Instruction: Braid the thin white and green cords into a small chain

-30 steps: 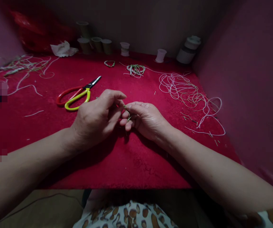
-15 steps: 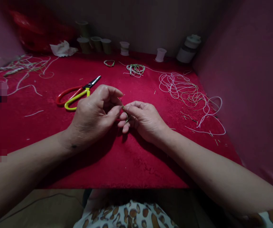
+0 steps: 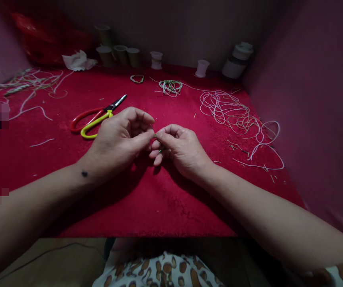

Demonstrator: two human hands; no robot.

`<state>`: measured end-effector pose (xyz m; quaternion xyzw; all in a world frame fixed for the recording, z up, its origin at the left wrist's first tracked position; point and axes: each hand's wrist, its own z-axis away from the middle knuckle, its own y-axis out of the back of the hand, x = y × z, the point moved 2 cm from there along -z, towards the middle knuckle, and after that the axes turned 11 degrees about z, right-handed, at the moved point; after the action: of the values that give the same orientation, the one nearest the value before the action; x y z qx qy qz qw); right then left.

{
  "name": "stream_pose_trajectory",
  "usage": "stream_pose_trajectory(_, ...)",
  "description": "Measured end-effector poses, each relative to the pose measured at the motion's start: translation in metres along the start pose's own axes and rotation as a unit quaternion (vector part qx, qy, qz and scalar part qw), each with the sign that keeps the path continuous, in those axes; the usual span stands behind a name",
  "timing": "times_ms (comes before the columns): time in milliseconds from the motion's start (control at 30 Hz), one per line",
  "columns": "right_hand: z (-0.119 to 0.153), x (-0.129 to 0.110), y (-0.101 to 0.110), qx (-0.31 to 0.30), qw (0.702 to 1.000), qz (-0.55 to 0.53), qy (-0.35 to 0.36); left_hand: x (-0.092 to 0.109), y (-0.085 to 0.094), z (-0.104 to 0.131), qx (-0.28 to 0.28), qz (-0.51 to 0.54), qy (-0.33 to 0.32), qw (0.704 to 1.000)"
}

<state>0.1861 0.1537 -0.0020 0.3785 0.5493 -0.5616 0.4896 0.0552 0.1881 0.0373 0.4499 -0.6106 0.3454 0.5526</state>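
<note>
A small piece of green cord (image 3: pixel 160 150) runs between my two hands, mostly covered by the fingers. My left hand (image 3: pixel 122 133) pinches one part of it between thumb and index finger. Facing it, my right hand (image 3: pixel 179 144) grips the cord between thumb and forefinger, its lower fingers curled beneath. The fingertips of both hands nearly meet over the red cloth. Just behind my left hand lies a pair of scissors (image 3: pixel 96 119) with one red and one yellow handle, blades pointing away to the right.
Tangled pale thread (image 3: pixel 228 107) spreads at the right, with cut bits near it. Other cords (image 3: pixel 30 83) lie at far left. Green-and-white braided loops (image 3: pixel 170 87), thread spools (image 3: pixel 134 57), a crumpled tissue (image 3: pixel 79 61) and a bottle (image 3: pixel 237 59) line the back of the red cloth (image 3: pixel 147 211).
My left hand has rolled slightly at the wrist, and its thumb has straightened toward the right fingertips. Less of the green cord shows now. My right hand has hardly moved.
</note>
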Motion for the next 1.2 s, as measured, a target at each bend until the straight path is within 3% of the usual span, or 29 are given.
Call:
stream_pose_trajectory(233,0.0009,-0.0048,-0.0007,0.01,1.0,0.018,0.009,-0.0062,0.005,-0.0024,0.01,0.025,0.064,0.998)
stream_pose_trajectory(667,0.0,-0.0037,0.0004,-0.019,0.999,-0.03,-0.032,-0.0066,0.0042,0.0003,0.0,-0.03,0.039,0.999)
stream_pose_trajectory(933,-0.0035,-0.0024,0.0031,-0.029,0.994,-0.091,-0.059,-0.005,0.0066,0.0042,0.001,-0.159,-0.074,0.985)
stream_pose_trajectory(1200,-0.0042,-0.0036,0.0035,-0.012,0.993,-0.099,-0.062,-0.0039,0.0076,0.0057,-0.029,-0.295,-0.21,0.932)
